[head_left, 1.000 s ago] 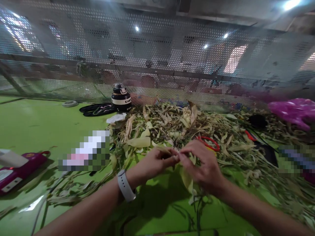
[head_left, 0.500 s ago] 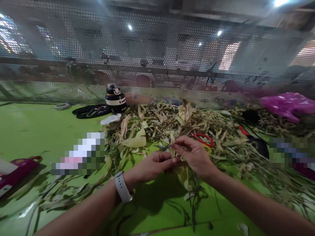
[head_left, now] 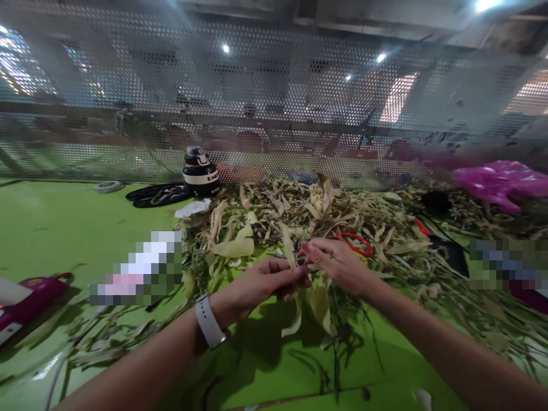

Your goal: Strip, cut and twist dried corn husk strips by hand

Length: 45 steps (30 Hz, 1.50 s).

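Note:
My left hand [head_left: 272, 282], with a pale grey watch strap on its wrist, pinches a long, pale yellow-green dried leaf [head_left: 287, 242] between thumb and fingers. The strip stands up above the fingertips, and a curled pale end [head_left: 293, 322] hangs below. Close beside it, my right hand [head_left: 338, 262] is closed, its thumb and fingertips pressed together near the left fingertips. What it grips is too small and hidden to make out. A broader yellowish leaf [head_left: 321, 308] and thin green stems [head_left: 337, 359] hang or lie beneath both hands.
Beyond my hands spreads a heap of dried leaves [head_left: 274, 202] on the green table [head_left: 55, 222]. Red loop handles [head_left: 357, 242] lie in it. A black bottle [head_left: 201, 174] stands behind, before a perforated metal screen [head_left: 265, 103]. A pink plastic bag [head_left: 500, 180] sits right, a purple tool [head_left: 34, 299] left.
The pale leaf in my left hand has shifted left and now leans away from the right fingertips. My right fingers have come off that leaf. My hands are slightly farther apart.

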Tool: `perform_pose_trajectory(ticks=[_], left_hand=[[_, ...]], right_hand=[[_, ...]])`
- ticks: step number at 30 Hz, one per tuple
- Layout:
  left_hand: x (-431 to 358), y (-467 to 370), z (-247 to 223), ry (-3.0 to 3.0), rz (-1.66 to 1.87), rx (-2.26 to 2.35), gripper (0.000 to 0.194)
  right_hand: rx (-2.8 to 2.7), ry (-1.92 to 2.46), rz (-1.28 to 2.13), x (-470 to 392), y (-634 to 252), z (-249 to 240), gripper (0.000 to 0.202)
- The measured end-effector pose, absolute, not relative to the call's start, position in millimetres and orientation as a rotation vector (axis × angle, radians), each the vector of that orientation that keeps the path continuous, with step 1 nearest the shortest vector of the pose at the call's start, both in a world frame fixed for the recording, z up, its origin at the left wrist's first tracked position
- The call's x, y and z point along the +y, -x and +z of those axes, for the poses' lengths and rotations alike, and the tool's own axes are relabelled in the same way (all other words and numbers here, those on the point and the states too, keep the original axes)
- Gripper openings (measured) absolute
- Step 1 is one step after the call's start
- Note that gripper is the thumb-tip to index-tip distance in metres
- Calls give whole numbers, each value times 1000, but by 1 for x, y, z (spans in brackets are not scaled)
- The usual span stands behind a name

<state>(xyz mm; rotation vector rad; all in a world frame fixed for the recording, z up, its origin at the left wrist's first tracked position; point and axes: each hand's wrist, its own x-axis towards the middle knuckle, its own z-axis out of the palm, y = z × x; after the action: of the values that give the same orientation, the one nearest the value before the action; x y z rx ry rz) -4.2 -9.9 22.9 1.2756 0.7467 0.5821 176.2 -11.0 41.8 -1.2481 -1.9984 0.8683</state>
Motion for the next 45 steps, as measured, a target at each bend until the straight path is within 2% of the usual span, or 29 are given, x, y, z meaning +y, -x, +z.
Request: perform_pose_trajectory(ticks=[3,6,11,19,24,29,31,33,36,39,42,45], left_hand=[[-5,7,24,-1190,686,815,25],[-4,8,23,-1231,655,827,24],[-5,10,19,-1387,581,783,28],[-3,5,12,-1055,838,748,26],[-4,2,10,-936,956,710,22],[-6,-2,14,-844,1036,752,16],[-6,-3,16,-809,1066,757,17],[-6,-4,16,-760,1088,738,18],[-8,-5,17,-702,1067,718,17],[-10,-5,16,-749,1023,722,18],[-10,-5,14,-857,1013,732,18],[-9,-4,12,-934,1036,736,20]], right_hand=[[-2162,1271,806,-5,-185,45,46],[-2139,1257,751,0,-187,43,43],[-2127,1239,477,5,-188,37,40],[-1799,1193,51,-6,-189,43,21],[-1985,1298,93,-11,-183,41,33],[-1961,1363,-218,-10,-184,37,29],[-1998,1361,-140,-11,-183,37,33],[-2069,1353,96,-12,-180,37,38],[-2065,1342,712,-14,-174,36,43],[-1794,1337,1251,-16,-169,37,41],[-1614,1273,1412,-16,-167,37,38],[-1653,1264,1371,-14,-168,36,34]])
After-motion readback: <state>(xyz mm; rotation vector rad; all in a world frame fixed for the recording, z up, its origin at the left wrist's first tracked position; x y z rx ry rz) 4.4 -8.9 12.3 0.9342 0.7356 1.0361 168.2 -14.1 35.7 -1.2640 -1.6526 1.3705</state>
